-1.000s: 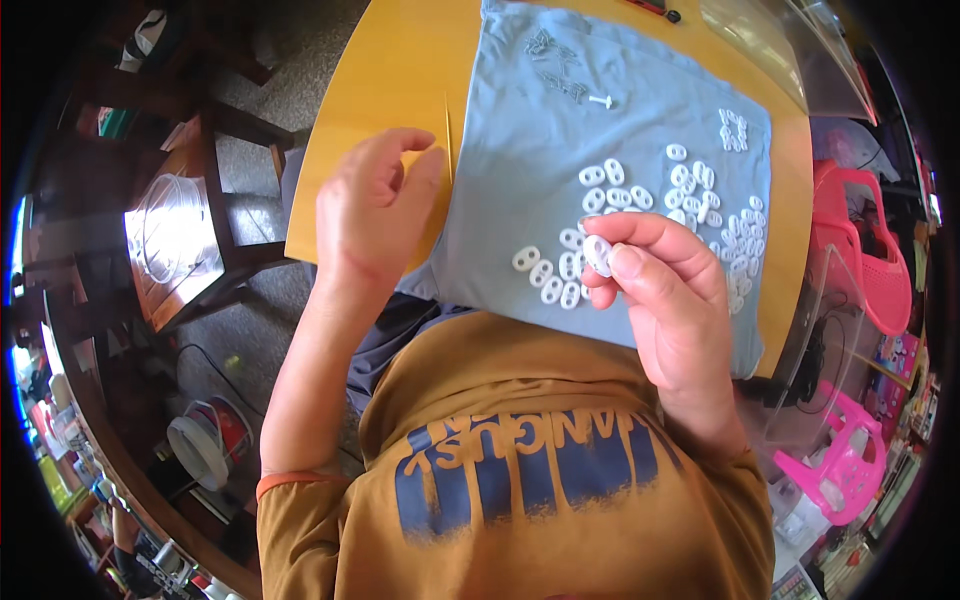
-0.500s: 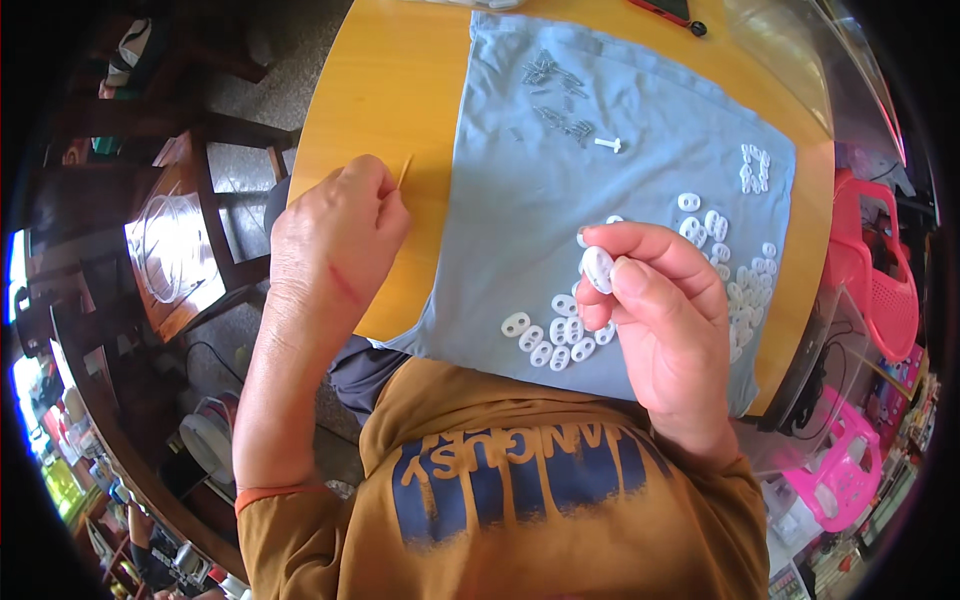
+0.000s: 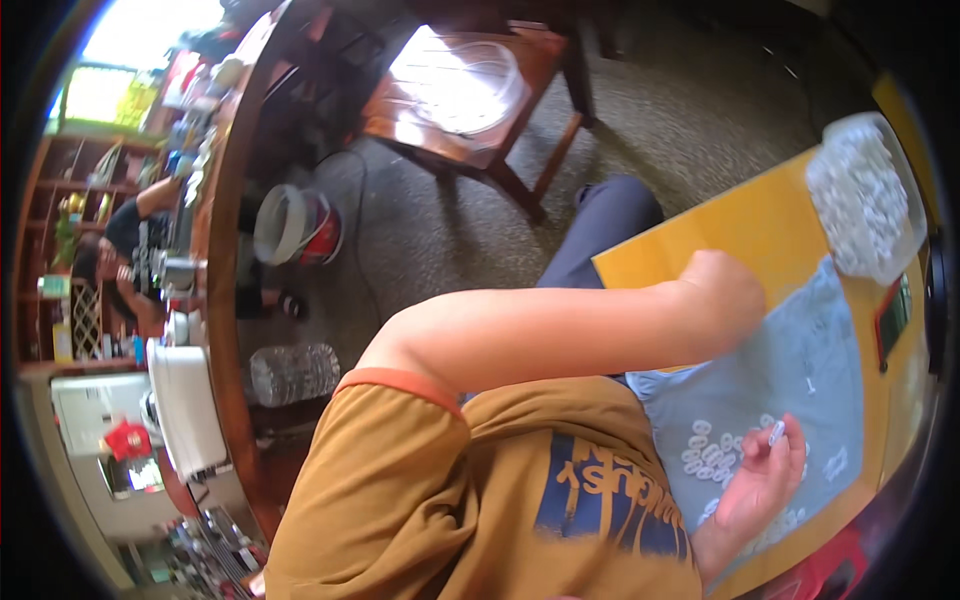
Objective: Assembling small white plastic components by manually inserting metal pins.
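My right hand (image 3: 762,485) pinches a white oval plastic piece (image 3: 776,433) between its fingertips, above a light blue cloth (image 3: 840,380) on the yellow table. Beneath and beside that hand lies a group of white two-hole plastic pieces (image 3: 708,462), with more of them half hidden behind the hand. A small white peg-like part (image 3: 810,385) rests farther up the cloth, and a cluster of small white parts (image 3: 836,463) is to its right. My left hand (image 3: 725,300) is blurred over the table edge and the cloth corner; its fingers are hidden from view.
A clear tub of white pieces (image 3: 868,200) stands at the table's far end, with a dark phone (image 3: 893,318) nearby. Left of the table are a wooden stool (image 3: 480,150), a bucket (image 3: 300,225) and a large clear bottle (image 3: 295,373). Another person (image 3: 125,245) is at far left.
The view has swung left, so table and cloth now appear at the right. My left hand has moved toward the cloth and blurs. My right hand keeps hold of the white piece.
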Demonstrator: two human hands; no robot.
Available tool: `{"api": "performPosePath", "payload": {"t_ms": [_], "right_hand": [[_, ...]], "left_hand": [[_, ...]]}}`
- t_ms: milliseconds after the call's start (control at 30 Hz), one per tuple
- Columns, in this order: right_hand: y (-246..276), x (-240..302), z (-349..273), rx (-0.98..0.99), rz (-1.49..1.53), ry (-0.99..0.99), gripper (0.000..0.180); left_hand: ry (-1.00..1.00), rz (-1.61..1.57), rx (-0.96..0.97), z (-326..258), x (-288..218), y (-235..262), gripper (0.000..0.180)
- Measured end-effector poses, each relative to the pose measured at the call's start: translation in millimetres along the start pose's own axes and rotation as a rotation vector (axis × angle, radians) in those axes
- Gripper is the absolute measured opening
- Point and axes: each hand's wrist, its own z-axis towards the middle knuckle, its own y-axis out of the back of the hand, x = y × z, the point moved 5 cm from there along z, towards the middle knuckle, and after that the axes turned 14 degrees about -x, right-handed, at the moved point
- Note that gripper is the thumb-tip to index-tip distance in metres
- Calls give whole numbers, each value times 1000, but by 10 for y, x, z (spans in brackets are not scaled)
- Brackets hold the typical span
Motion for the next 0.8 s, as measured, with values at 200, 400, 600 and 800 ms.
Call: {"api": "performPosePath", "payload": {"t_ms": [200,400,600,800], "right_hand": [[31,-4,-6,-26,-31,62,28],[180,38,45,-192,11,118,31],[281,82,18,-341,126,-7,34],[195,69,66,-262,190,-179,18]], "left_hand": [[48,-183,-36,17,204,-137,6],[63,-792,-227,-131,-185,160,14],[92,-1380,21,-323,-883,-8,15],[360,-1439,447,-317,-961,-182,2]]}}
